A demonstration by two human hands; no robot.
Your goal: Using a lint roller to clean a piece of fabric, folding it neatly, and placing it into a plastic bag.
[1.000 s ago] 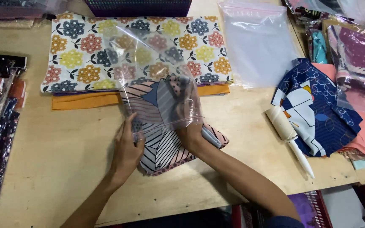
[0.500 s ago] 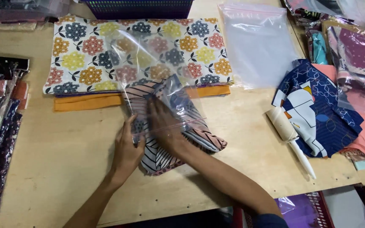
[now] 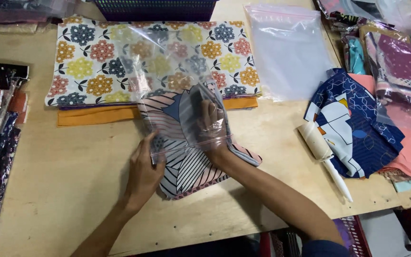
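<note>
Right hand [image 3: 211, 123] flat inside clear zip-top plastic bag [image 3: 174, 90], pressing striped pink-and-navy folded cloth [image 3: 186, 166]. Left hand [image 3: 144, 172] pinches bag mouth. Cloth lies just below floral-print fabric [image 3: 91, 66].

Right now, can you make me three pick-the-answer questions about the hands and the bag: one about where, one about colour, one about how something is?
1. Where is the right hand?
A. inside the clear bag
B. on the lint roller
C. under the table

2. What colour is the folded cloth under the flowered fabric?
A. green
B. orange
C. white

3. How far is the striped cloth in the clear bag?
A. fully inside
B. partly inside, its near end sticking out
C. not inside at all

Answers: 1 A, its fingers show through the plastic. 2 B, an orange edge shows along the front. 3 B, while the left hand holds the bag's opening.
</note>
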